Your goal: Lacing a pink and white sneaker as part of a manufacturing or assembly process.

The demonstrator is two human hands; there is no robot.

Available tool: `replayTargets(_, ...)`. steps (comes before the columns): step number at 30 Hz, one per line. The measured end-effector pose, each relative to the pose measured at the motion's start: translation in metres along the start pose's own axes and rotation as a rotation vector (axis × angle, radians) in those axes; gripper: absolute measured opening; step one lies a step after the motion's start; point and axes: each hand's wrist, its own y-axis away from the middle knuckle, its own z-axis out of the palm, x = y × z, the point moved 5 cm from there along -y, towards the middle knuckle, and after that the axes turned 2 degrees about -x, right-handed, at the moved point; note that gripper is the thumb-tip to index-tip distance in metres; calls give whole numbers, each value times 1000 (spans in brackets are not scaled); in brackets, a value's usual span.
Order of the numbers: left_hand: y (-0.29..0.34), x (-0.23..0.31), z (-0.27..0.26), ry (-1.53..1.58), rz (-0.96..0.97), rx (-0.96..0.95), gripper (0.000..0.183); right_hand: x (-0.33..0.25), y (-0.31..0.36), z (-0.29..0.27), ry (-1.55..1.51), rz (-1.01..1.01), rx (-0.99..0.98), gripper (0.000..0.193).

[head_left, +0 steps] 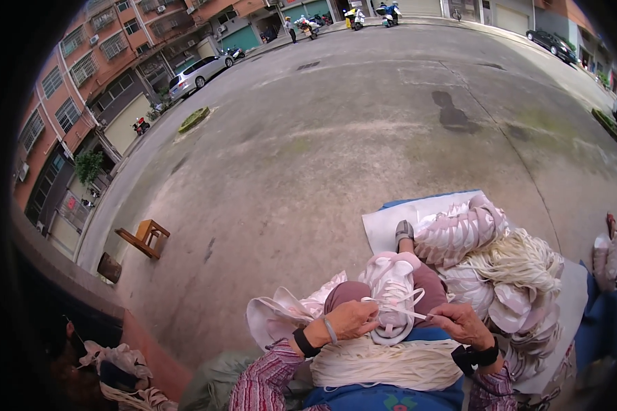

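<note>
A pink and white shoe upper (389, 281) lies across my lap, its opening toward me. White shoelace (410, 312) runs through its eyelets, and a loop of it stands up at the right. My left hand (353, 319) pinches the lace at the left of the upper. At the right, my right hand (459, 323) grips a lace end between thumb and fingers, pulled out taut from the upper. Below both hands, a bundle of cream laces (384, 363) rests on my blue apron (363, 399). More pink and white uppers (274, 318) sit beside my left knee.
Stacked shoe uppers (459, 229) and a heap of cream laces (517, 264) lie on a white sheet (384, 229) at my right. A wooden stool (147, 238) stands on the concrete at the left. Other people's work shows at both edges. Parked vehicles line the far side.
</note>
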Motion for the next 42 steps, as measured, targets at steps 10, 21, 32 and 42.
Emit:
replayTargets(10,-3,-12,10,-270,140,181,13,68,-9,37,710,-100,2,8)
replayTargets(21,-11,-15,12,-217,75,290,12,79,-8,35,546,-33,153,8)
replayTargets(32,-5,-19,6,-334,30,347,5,74,-22,51,710,-54,34,5)
replayTargets(42,0,-42,6,-150,-129,294,6,61,-43,60,838,-65,-126,6)
